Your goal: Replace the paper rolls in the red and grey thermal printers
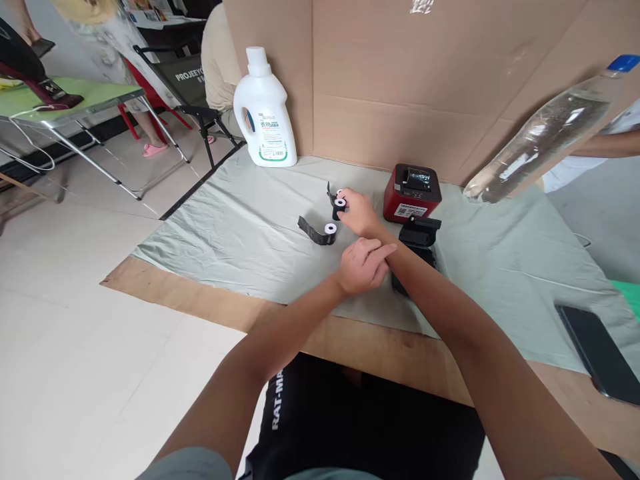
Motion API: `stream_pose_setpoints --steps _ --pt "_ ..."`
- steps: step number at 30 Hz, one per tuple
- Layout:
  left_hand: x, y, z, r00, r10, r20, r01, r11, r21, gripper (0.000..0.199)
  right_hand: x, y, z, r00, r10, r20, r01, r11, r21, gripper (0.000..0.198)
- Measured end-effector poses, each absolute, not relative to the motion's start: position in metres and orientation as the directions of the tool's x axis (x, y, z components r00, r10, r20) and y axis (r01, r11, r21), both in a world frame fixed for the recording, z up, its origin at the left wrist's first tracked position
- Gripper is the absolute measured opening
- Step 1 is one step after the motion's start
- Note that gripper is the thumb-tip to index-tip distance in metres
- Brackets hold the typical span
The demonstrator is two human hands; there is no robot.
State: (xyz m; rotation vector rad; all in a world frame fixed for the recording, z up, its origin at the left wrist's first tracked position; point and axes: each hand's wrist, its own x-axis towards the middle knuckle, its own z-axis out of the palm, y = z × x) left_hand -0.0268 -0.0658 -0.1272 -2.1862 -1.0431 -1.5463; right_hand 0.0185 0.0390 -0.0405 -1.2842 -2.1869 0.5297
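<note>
My right hand (pixel 360 212) reaches across to the left, its fingertips closed on a small black paper roll (pixel 338 211) with a white end. A dark strip (pixel 330 195) sticks up beside that roll. Just nearer to me, a second black roll (pixel 330 229) lies on the cloth, its loose tail (pixel 311 231) stretched out to the left. My left hand (pixel 365 264) is curled against my right forearm, with nothing visible in it. Under that forearm sits a black device (pixel 420 231) with its lid raised, partly hidden. Behind it stands a red and black box-shaped printer (pixel 412 193).
A white detergent jug (pixel 265 113) and a large water bottle (pixel 545 137) stand along the cardboard wall (pixel 400 73). A dark phone (pixel 600 350) lies at the right on the grey-green cloth (pixel 225 227). Other people are beyond the table, near a chair (pixel 185 83) and a green ironing table (pixel 100 93).
</note>
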Motion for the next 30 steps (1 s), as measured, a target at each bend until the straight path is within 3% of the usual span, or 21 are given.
stream_pose_setpoints --steps 2,5,12,17,20,24,27,30 --pt "-0.027 -0.064 -0.128 0.180 0.342 0.922 0.676 -0.724 0.137 0.039 0.009 0.041 -0.043 -0.426 0.888 0.172 0.782 0.457 -0.423 0.028" --pt "-0.026 -0.062 -0.128 0.219 0.354 0.909 0.668 -0.734 0.124 0.043 0.003 0.044 -0.045 -0.463 0.881 0.097 0.846 0.472 -0.249 0.028" --pt "-0.023 -0.063 -0.121 0.187 0.333 0.924 0.649 -0.748 0.139 0.042 0.011 0.046 -0.046 -0.559 0.829 -0.011 0.825 0.555 -0.110 0.030" --pt "-0.024 -0.064 -0.117 0.215 0.365 0.906 0.628 -0.762 0.158 0.039 0.029 0.037 -0.036 -0.507 0.857 0.094 0.844 0.516 -0.145 0.051" --pt "-0.024 -0.067 -0.117 0.249 0.371 0.895 0.613 -0.775 0.151 0.038 0.034 0.029 -0.030 -0.506 0.852 0.136 0.805 0.523 -0.279 0.038" --pt "-0.024 -0.071 -0.116 0.292 0.368 0.883 0.603 -0.787 0.129 0.040 0.032 0.026 -0.033 -0.725 0.688 0.019 0.605 0.650 -0.459 0.031" --pt "-0.024 -0.072 -0.115 0.300 0.363 0.882 0.604 -0.788 0.119 0.041 0.031 0.027 -0.041 -0.806 0.589 -0.064 0.541 0.688 -0.484 0.028" --pt "-0.024 -0.073 -0.113 0.298 0.335 0.894 0.601 -0.793 0.096 0.041 0.033 0.022 -0.043 -0.811 0.585 -0.032 0.530 0.710 -0.464 0.026"
